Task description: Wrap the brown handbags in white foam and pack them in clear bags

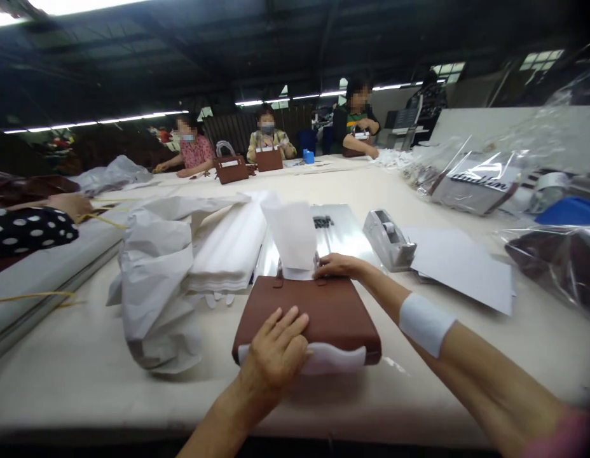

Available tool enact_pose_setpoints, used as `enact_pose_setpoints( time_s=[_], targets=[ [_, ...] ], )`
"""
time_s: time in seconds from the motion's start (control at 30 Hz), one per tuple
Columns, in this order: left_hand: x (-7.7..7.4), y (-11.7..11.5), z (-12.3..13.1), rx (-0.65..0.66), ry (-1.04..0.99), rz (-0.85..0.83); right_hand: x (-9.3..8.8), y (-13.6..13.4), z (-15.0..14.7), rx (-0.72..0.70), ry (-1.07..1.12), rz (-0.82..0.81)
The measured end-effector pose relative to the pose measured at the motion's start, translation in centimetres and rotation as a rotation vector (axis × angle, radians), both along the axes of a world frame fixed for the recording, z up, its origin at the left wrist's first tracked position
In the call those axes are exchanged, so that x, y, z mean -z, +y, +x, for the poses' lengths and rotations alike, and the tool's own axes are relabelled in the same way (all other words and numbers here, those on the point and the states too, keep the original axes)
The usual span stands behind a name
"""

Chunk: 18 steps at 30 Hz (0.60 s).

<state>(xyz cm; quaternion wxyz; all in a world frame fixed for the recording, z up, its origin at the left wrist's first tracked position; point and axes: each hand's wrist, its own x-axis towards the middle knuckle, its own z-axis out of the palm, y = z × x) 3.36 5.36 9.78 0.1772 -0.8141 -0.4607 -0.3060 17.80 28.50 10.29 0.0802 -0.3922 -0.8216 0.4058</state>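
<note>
A brown handbag (318,318) lies flat on the table in front of me, its top edge facing away. My left hand (278,346) rests on it with fingers stretched out, over the near edge where white foam sheet (336,359) sticks out. At the far edge, by the bag's handle, my right hand (340,266) is closed on the lower right corner of a white paper sheet (295,235) that stands up there. The handle itself is mostly hidden by this sheet. A white band (426,323) wraps my right forearm.
Left are crumpled white paper (156,286) and a stack of white foam sheets (228,248). A tape dispenser (389,242), white cards (459,264) and plastic-wrapped bags (480,181) lie right. Several people sit beyond; a polka-dot sleeve (32,230) reaches in left.
</note>
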Motion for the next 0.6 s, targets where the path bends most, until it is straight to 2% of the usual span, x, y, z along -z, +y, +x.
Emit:
enact_pose_setpoints(
  time_s=[0.1,0.2,0.27,0.3,0.33,0.37,0.4,0.47,0.5,0.57,0.6],
  targets=[
    [-0.2,0.6,0.8,0.023,-0.015,-0.074,0.6,-0.2,0.7,0.013,-0.013,-0.03],
    [0.1,0.7,1.1,0.006,-0.056,-0.096,-1.2,-2.2,3.5,0.122,0.05,0.087],
    [0.4,0.7,1.2,0.0,-0.072,-0.09,-2.3,-5.1,6.0,0.134,0.125,0.192],
    [0.5,0.6,1.3,-0.002,-0.075,-0.086,-2.5,-7.0,7.2,0.065,0.167,0.221],
    [0.6,0.5,1.3,-0.002,-0.075,-0.085,-2.2,-8.9,8.2,-0.092,0.212,0.283],
    [0.6,0.4,1.4,-0.004,-0.077,-0.084,-1.6,-10.6,8.9,-0.21,0.223,0.336],
    [0.3,0.3,1.3,0.003,-0.077,-0.093,-0.7,-12.2,9.3,-0.266,0.25,0.397],
    [-0.9,0.5,0.8,0.041,-0.085,-0.169,1.4,-14.2,9.3,-0.221,0.392,0.507],
    [-2.1,1.1,0.4,0.047,-0.102,-0.209,2.2,-14.6,9.0,-0.187,0.436,0.534],
    [-5.1,3.8,-0.7,0.004,-0.151,-0.223,3.3,-14.7,8.4,-0.143,0.469,0.54],
    [-6.9,6.0,-1.3,-0.077,-0.176,-0.135,3.4,-14.6,8.2,-0.132,0.47,0.527]
  ],
)
